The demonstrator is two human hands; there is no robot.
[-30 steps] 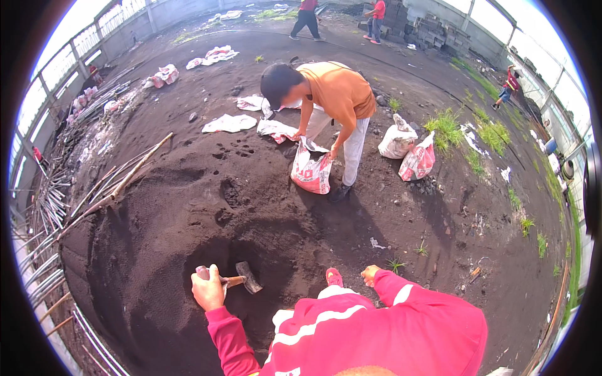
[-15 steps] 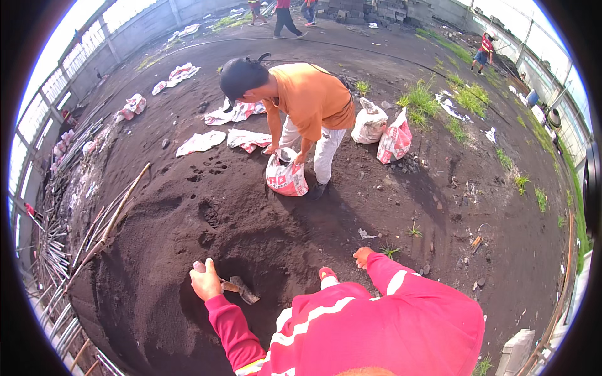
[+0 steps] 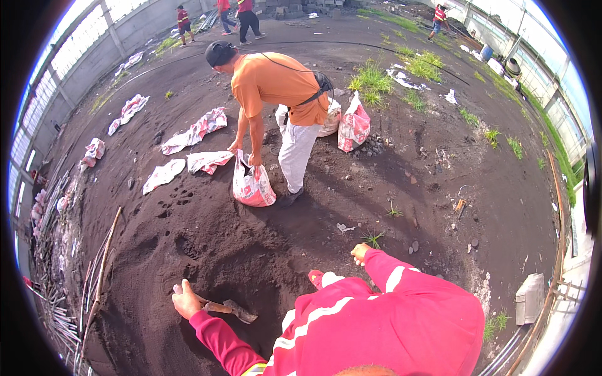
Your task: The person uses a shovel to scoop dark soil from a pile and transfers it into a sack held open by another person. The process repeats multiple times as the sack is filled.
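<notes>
My left hand (image 3: 186, 302) is closed round the wooden handle of a shovel (image 3: 241, 311), seen foreshortened, with its worn metal blade over a hollow in the dark sand (image 3: 144, 313). My right hand (image 3: 359, 252), in a red sleeve, is curled into a fist off to the right, with nothing visible in it. Ahead, a co-worker in an orange shirt (image 3: 276, 81) bends over a red and white sack (image 3: 254, 188). Both of that person's hands grip the sack's open top as it stands on the sand.
Flattened sacks (image 3: 197, 131) lie at the left. Two filled sacks, one of them red and white (image 3: 354, 125), stand behind the co-worker. Sticks and poles (image 3: 100, 276) line the left edge; a grey block (image 3: 530, 297) sits at right. More people (image 3: 248, 19) are far off.
My view has turned slightly, so the scene sits differently. My left hand still holds the shovel and my right hand stays curled. The co-worker keeps hold of the sack's top, head now further raised.
</notes>
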